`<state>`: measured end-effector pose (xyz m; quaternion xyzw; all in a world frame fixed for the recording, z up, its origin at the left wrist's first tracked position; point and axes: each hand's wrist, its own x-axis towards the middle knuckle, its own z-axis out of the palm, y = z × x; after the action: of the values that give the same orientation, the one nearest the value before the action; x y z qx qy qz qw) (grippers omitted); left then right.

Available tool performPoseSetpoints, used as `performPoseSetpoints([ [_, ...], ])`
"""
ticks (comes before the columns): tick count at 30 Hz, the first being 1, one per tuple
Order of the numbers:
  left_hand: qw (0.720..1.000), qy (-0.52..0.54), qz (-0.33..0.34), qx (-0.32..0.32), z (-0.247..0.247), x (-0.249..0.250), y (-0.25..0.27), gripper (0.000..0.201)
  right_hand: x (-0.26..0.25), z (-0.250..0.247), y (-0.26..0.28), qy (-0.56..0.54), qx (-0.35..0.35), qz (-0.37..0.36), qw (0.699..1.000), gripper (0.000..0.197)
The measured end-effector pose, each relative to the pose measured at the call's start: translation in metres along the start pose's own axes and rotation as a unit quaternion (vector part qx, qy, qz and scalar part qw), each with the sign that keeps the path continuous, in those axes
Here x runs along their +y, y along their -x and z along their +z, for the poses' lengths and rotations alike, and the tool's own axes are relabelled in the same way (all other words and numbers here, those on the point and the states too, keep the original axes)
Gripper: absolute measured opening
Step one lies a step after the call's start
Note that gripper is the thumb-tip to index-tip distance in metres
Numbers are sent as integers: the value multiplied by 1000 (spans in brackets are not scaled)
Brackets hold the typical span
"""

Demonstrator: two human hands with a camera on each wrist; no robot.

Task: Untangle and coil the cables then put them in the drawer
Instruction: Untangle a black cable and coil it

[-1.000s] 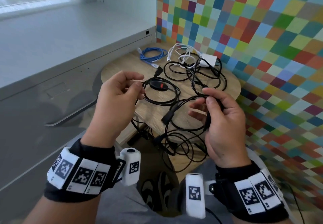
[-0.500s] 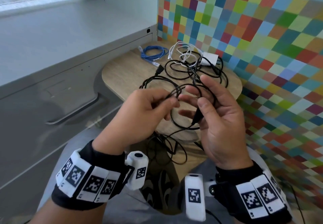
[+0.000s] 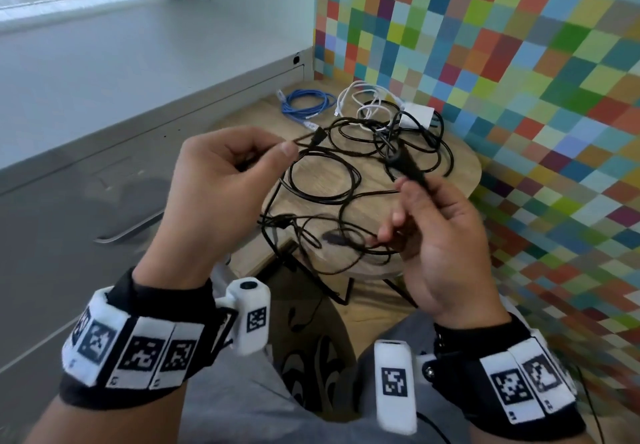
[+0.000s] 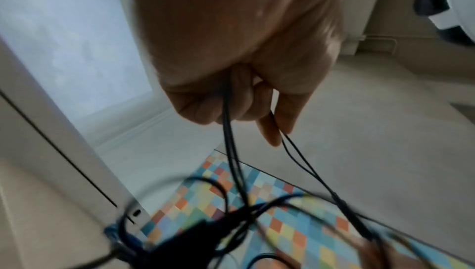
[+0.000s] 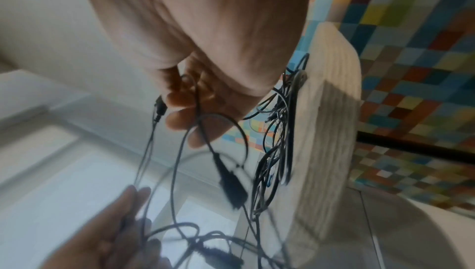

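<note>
Your left hand (image 3: pixel 221 180) pinches black cable (image 3: pixel 322 180) strands; right hand (image 3: pixel 440 232) grips its plug end. Rest of tangle lies on the wooden stool (image 3: pixel 464 180) w/ blue cable (image 3: pixel 304 104) & white cable (image 3: pixel 363 97).

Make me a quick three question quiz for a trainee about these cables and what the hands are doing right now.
1. True or false: the blue cable lies coiled on the round wooden table.
2. Which hand grips the black plug?
3. The left hand pinches: A) the white cable, B) the black cable, C) nothing.

Key: 1 true; 2 the right hand; 3 B.
</note>
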<state>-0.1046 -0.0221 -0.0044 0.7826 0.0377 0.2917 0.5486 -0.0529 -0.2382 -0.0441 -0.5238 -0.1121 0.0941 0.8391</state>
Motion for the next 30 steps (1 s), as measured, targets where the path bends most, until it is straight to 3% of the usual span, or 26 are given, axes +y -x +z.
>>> performPoseSetpoints([
  [5, 992, -43, -56, -100, -11, -8, -3, 19, -6, -11, -8, -21, 115, -18, 993, 28],
  [7, 995, -51, -44, -67, -14, -12, -6, 21, -6, -15, -11, -14, 131, -33, 991, 23],
  [11, 998, -5, -35, 59, -27, -20, -13, 24, -10, -24, -14, -3, 105, -60, 993, 25],
  [13, 993, 72, -43, 78, -32, -19, -13, 26, -10, -24, -14, 5, 93, -65, 994, 25],
  [17, 985, 169, -31, 29, -23, -9, -9, 27, -3, -17, -11, 38, 53, -51, 997, 17],
  [20, 988, 148, 0, -45, -11, 1, -4, 21, 2, -6, -7, 130, 10, -49, 990, 14],
  [24, 985, 85, 28, -146, 3, 11, 5, 14, 4, 4, -1, 163, -9, -65, 984, 54],
  [27, 980, 69, 45, -179, 9, 14, 7, 12, 3, 6, 2, 174, -49, -85, 980, 93],
  [29, 979, 64, 47, -187, 9, 16, 8, 14, 3, 8, 4, 197, -76, -102, 972, 102],
  [30, 979, 61, 47, -189, 8, 17, 8, 15, 3, 9, 4, 209, -83, -105, 969, 96],
])
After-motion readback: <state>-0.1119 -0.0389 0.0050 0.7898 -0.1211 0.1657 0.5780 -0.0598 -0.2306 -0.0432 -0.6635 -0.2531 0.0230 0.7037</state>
